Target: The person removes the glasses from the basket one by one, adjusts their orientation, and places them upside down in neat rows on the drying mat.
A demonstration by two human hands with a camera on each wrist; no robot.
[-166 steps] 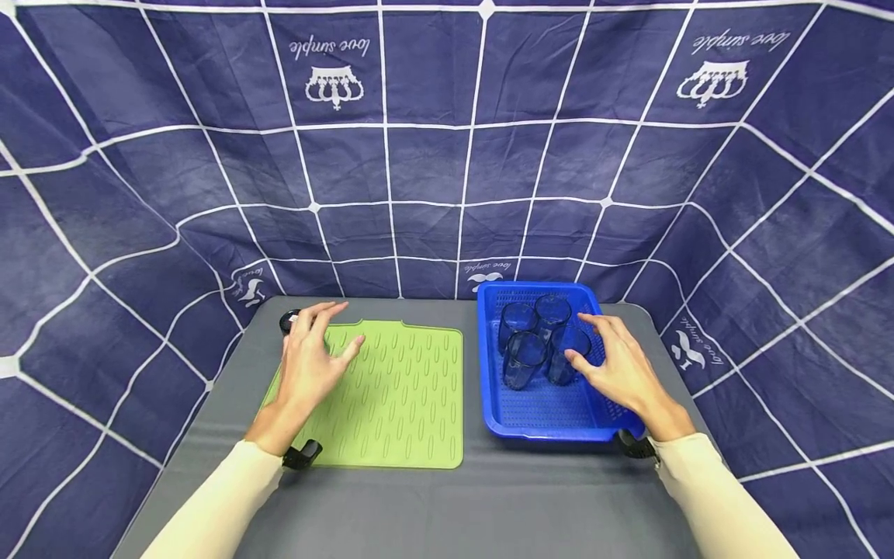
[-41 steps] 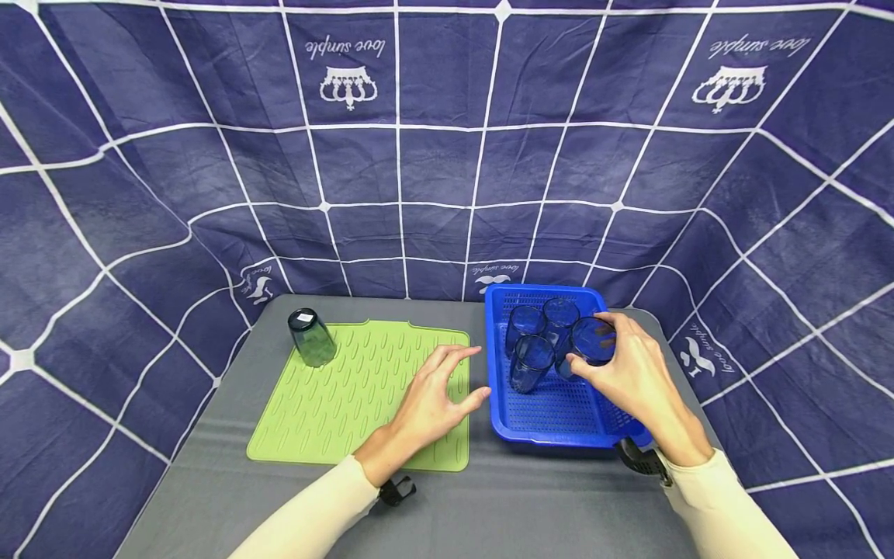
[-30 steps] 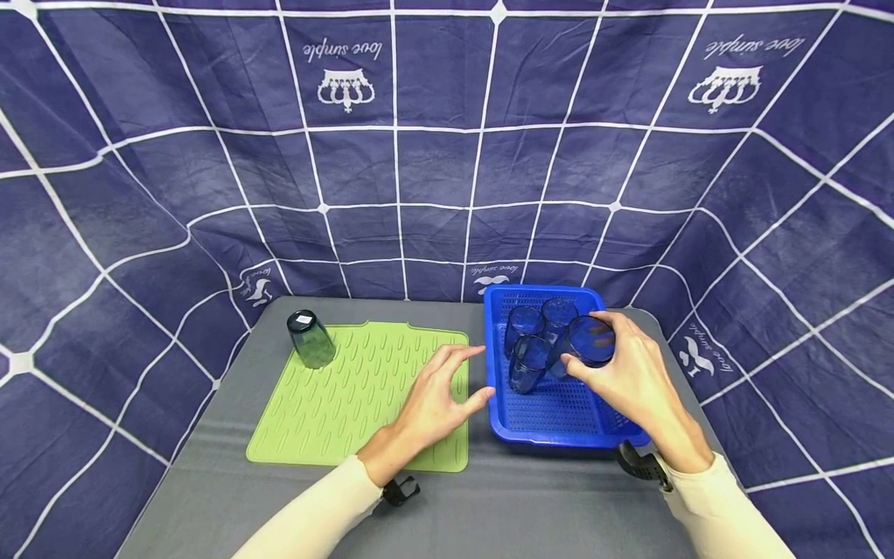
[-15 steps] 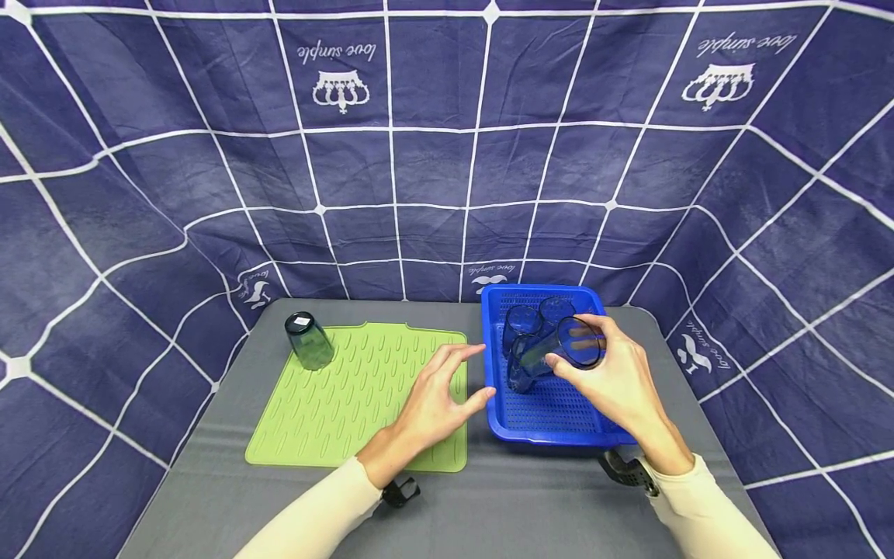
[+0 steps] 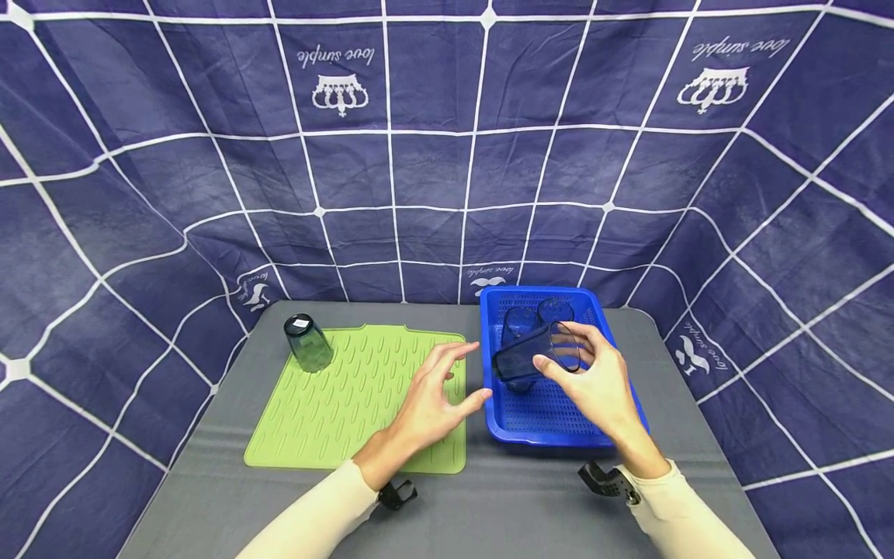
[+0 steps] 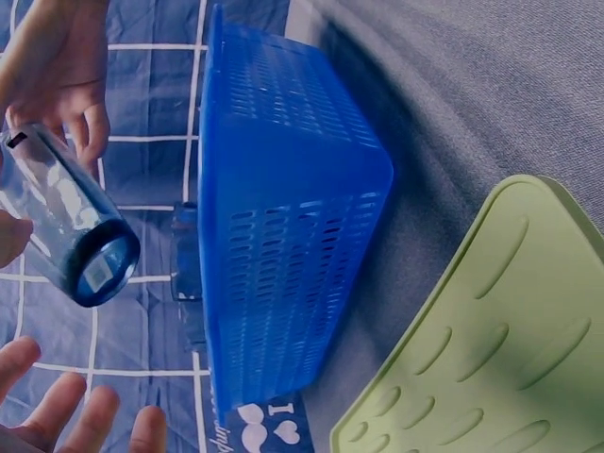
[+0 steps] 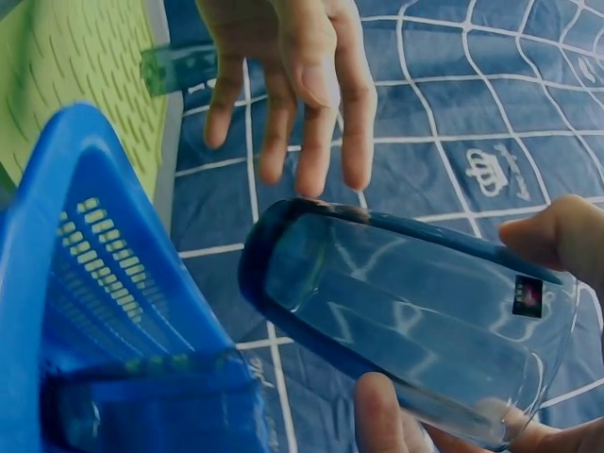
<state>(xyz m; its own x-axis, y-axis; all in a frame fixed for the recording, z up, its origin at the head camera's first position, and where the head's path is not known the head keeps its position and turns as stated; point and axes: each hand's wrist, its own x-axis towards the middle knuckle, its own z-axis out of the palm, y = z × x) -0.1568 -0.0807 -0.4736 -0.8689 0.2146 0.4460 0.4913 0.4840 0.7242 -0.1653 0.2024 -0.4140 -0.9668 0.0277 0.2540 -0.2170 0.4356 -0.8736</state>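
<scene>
My right hand [image 5: 595,382] grips a blue-tinted drinking glass [image 5: 525,355] near its rim, above the blue basket [image 5: 552,441]. The glass lies tilted nearly sideways, its thick base toward the left and its mouth toward my right palm. A small dark label shows on its side in the right wrist view. My left hand [image 5: 431,392] hovers by the basket's left wall with fingers and thumb spread, holding nothing; the glass's base points toward it. Behind the held glass, more glasses [image 5: 556,310] stand upright in the basket, partly hidden by it.
A green ribbed drying mat [image 5: 363,404] lies on the grey table [image 5: 489,505] at the left. Upside down at the mat's far left corner stands another glass [image 5: 309,343], with a white sticker on its base. A blue checked curtain [image 5: 433,171] closes off the back and sides.
The left hand let go of the glass on the mat's far corner and came over to the basket. The right hand lifted a glass out, moved left and tipped it sideways.
</scene>
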